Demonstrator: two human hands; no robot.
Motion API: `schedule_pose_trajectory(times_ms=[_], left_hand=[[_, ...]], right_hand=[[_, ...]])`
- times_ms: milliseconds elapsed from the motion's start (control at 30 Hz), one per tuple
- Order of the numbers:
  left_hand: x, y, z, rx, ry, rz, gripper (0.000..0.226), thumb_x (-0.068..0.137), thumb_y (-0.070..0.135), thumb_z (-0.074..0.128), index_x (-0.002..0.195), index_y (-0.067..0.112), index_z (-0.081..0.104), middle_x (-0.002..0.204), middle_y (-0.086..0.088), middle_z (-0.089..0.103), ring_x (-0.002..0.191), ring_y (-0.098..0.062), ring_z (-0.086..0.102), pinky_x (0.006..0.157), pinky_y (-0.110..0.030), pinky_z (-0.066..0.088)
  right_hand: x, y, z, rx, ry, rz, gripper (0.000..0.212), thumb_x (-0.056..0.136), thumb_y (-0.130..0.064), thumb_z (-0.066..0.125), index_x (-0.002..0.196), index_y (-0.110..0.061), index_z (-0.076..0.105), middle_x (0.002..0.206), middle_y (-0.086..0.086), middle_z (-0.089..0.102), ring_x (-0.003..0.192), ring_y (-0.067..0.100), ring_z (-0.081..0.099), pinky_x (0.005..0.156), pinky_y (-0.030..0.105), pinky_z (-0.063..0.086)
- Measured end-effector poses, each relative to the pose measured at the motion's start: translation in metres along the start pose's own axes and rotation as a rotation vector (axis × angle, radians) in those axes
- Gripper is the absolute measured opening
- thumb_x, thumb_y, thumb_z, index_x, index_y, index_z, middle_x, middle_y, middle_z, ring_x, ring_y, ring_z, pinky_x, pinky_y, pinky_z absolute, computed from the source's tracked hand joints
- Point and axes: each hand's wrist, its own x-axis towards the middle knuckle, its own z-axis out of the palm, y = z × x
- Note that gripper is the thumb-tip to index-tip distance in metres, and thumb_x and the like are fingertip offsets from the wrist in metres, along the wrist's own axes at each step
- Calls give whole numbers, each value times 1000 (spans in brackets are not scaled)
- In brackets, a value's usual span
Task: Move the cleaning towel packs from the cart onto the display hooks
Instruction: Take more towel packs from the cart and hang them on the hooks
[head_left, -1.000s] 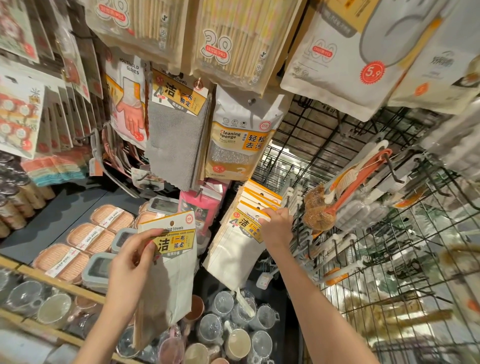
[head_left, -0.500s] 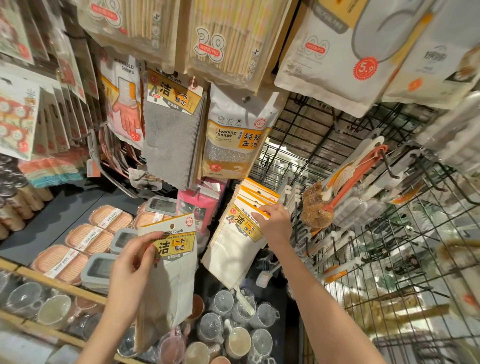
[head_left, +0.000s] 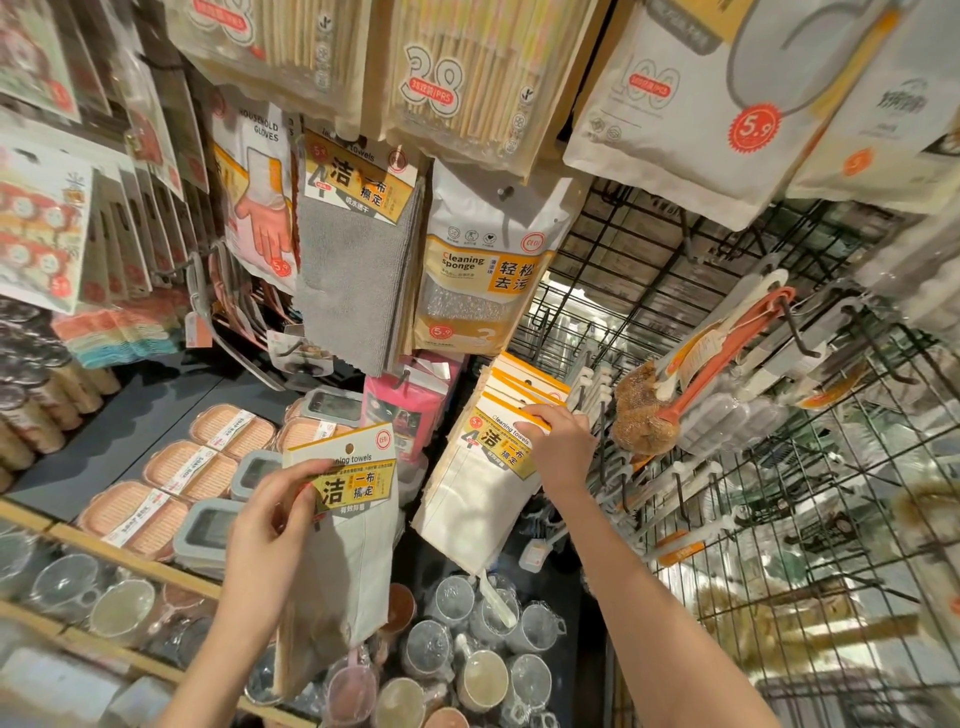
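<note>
My left hand (head_left: 270, 525) pinches a towel pack (head_left: 345, 525) by its card header, low and centre in the frame, so the hanging hole stays free for threading. My right hand (head_left: 558, 449) grips the top of the hung packs (head_left: 493, 467) just right of it, probably steadying them to expose the hook, which I cannot see.

An open gap is left between the hung towel packs (head_left: 483, 483) and the pink pack (head_left: 410, 410); brushes (head_left: 649, 410) crowd the right.
</note>
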Motion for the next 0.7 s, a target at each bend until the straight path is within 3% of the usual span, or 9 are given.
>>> schedule_pose_trajectory(times_ms=[67, 167, 333, 433, 533, 600, 700], left_hand=[[0, -2, 0, 2, 0, -11, 32, 95, 4, 49, 104, 30, 66, 108, -1, 65, 93, -26, 61, 82, -39, 51], [1, -3, 0, -2, 12, -25, 31, 95, 6, 50, 104, 31, 66, 109, 1, 65, 93, -23, 62, 77, -23, 50], [2, -2, -1, -4, 11, -30, 31, 96, 7, 50, 104, 31, 67, 109, 2, 66, 90, -27, 61, 83, -42, 49], [4, -1, 0, -10, 8, -23, 31, 96, 7, 50, 104, 32, 67, 106, 0, 66, 88, -27, 61, 80, -37, 49], [4, -3, 2, 0, 2, -14, 34, 95, 6, 50, 103, 35, 67, 104, 0, 65, 87, -26, 62, 81, -40, 49], [4, -3, 4, -3, -5, -13, 32, 95, 5, 50, 103, 31, 67, 104, 0, 65, 88, -26, 62, 81, -42, 50], [5, -3, 6, -16, -7, -8, 31, 95, 4, 50, 103, 29, 67, 104, 0, 65, 88, -26, 62, 77, -34, 50]], right_hand=[[0, 0, -1, 87, -8, 27, 20, 79, -21, 70, 98, -25, 73, 109, 1, 67, 114, 18, 47, 92, 27, 34], [1, -2, -1, 83, -3, 25, 19, 80, -18, 68, 98, -23, 74, 106, 0, 69, 109, 19, 47, 88, 28, 36], [3, -8, -5, 98, -38, 42, 19, 82, -17, 65, 97, -25, 73, 106, -6, 69, 109, 17, 45, 90, 28, 34], [5, -10, -11, 59, -90, 30, 20, 85, -15, 61, 99, -24, 73, 107, -5, 68, 112, 16, 45, 86, 23, 30], [11, -11, -17, -111, -133, -57, 20, 89, -18, 58, 101, -24, 72, 109, -6, 68, 111, 17, 49, 91, 29, 29], [13, -12, -17, -138, -124, -49, 19, 89, -21, 58, 102, -25, 71, 110, -6, 67, 113, 15, 49, 95, 31, 28], [13, -10, -11, -137, -62, -53, 18, 87, -21, 60, 99, -25, 72, 109, -8, 68, 112, 16, 51, 95, 34, 32]])
